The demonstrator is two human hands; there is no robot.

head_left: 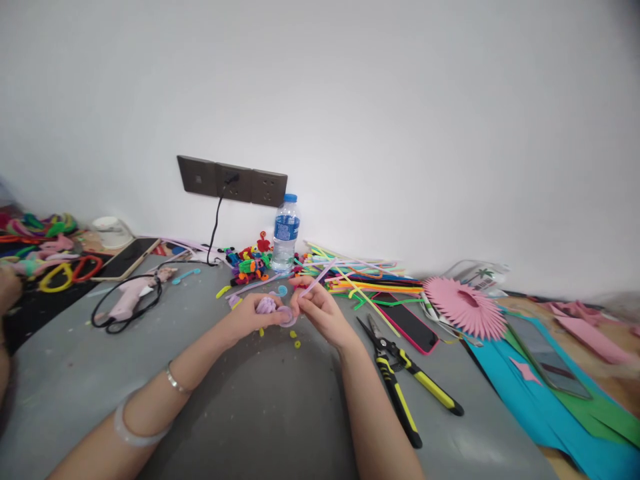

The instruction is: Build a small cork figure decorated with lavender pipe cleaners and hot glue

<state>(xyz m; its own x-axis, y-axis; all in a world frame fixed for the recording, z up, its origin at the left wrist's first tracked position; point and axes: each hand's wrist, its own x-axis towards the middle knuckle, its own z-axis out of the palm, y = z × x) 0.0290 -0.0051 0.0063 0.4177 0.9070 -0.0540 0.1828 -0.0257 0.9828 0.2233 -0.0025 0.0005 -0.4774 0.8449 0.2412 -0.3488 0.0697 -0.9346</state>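
While the glue gun [127, 300] lies well to the left on the grey table [225, 427], the left hand [250, 316] is closed, gripping the lilac coil [267, 305] between thumb and fingers. Immediately right of the coil, at the tip of the left thumb, sits the lilac loop [287, 317]; whether the two are joined cannot be told. The bottle [285, 240] stands behind, against the wall. Next comes the stem [319, 277], also lilac, pinched near its lower end by the right hand [321, 312]; its long axis slants up and to the right, away from the coil, and its free end points toward the bundle [375, 283] behind. The governing relation is thus lateral: coil and loop lie just left of the right fingertips, the left hand being nearer the coil, the right nearer the stem. Farther right, untouched, lie the shears [383, 344], handles spread.
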